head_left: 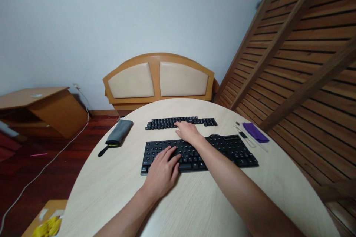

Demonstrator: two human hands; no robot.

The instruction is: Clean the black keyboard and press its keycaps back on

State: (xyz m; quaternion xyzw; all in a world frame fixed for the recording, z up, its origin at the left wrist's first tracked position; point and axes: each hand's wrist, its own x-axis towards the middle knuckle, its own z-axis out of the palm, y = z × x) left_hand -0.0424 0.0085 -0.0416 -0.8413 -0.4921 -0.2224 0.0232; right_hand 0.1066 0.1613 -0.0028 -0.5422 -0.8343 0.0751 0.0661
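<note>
A black keyboard (230, 152) lies in the middle of a round pale wooden table (111, 189). My left hand (162, 170) rests flat on the keyboard's lower left part, fingers stretched over the keys. Behind the keyboard lies a row of loose black keycaps (167, 123). My right hand (187, 131) reaches over the keyboard to that row, fingers curled down onto the keycaps near its middle. Whether it grips one is hidden.
A rolled grey cloth pouch (119, 133) with a black handle lies at the table's left. At the right lie a purple cloth (255, 132) and thin tools (244, 136). A headboard (158, 79) leans on the wall behind; a slatted bed frame (300, 66) stands right.
</note>
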